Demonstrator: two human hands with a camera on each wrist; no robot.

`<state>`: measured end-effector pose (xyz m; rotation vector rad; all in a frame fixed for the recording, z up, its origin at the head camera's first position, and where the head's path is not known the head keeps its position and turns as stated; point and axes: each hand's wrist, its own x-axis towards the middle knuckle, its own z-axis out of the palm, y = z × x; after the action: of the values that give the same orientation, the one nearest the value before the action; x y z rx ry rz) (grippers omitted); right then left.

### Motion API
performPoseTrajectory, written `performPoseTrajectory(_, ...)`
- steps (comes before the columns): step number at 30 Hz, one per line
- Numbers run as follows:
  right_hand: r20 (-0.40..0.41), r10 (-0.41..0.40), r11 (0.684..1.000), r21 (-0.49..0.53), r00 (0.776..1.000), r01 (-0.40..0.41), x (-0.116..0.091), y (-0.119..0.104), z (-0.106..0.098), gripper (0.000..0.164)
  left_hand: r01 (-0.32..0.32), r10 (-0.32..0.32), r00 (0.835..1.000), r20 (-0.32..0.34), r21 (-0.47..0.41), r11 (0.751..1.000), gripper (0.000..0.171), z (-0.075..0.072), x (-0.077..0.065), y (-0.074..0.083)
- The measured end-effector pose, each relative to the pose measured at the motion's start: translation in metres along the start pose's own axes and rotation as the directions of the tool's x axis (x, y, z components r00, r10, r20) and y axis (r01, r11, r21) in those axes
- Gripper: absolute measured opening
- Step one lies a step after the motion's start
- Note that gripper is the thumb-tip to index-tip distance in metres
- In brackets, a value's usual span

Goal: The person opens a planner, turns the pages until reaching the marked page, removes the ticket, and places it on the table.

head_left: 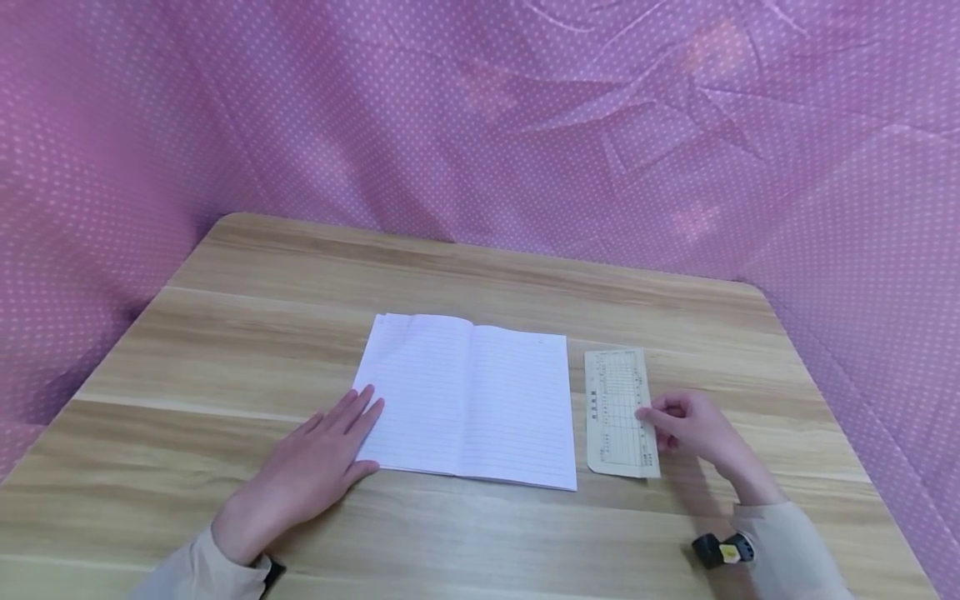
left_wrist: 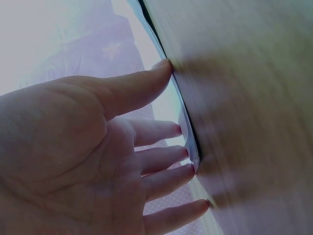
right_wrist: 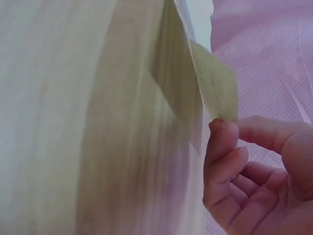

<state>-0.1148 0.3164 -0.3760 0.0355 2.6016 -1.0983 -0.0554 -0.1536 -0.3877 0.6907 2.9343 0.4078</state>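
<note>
An open notebook with blank ruled pages lies on the wooden table. Along its left edge, my left hand rests with fingers straight, the fingertips on the lower left page. In the left wrist view the same hand shows its spread fingers and thumb at the notebook's edge. To the right of the notebook is a pale printed paper slip with a ruled form on it. My right hand pinches its right edge between thumb and finger. In the right wrist view the slip tilts up from the table at that edge.
The wood-grain table has rounded far corners. A pink dotted cloth hangs behind it and along both sides. A black wrist device with a yellow mark sits by the right sleeve.
</note>
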Motion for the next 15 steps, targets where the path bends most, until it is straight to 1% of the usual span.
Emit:
performPoseTrajectory(5, -0.02, -0.003, 0.999, -0.032, 1.0, 0.003, -0.002, 0.004, 0.003, 0.023, 0.003, -0.003, 1.0, 0.005, -0.003, 1.0, 0.066, -0.001, 0.0, 0.001)
performPoseTrajectory(8, -0.02, -0.022, 0.999, -0.037, 1.0, 0.021, -0.002, 0.005, 0.005, 0.02, 0.006, -0.006, 1.0, 0.012, -0.009, 1.0, 0.065, -0.002, -0.001, 0.001)
performPoseTrajectory(11, -0.027, -0.019, 0.998, -0.062, 0.999, 0.018, -0.002, 0.004, 0.007, 0.019, 0.007, -0.007, 1.0, 0.014, -0.014, 1.0, 0.065, -0.003, -0.001, 0.002)
performPoseTrajectory(13, -0.059, -0.038, 0.991, -0.13, 0.998, 0.03, -0.003, 0.002, 0.008, 0.017, 0.004, -0.004, 1.0, 0.018, -0.012, 1.0, 0.065, -0.004, -0.001, 0.002)
performPoseTrajectory(15, -0.113, -0.079, 0.974, -0.219, 0.99, 0.053, -0.006, -0.003, 0.01, 0.016, 0.004, -0.004, 1.0, 0.02, -0.012, 1.0, 0.065, -0.004, -0.001, 0.002)
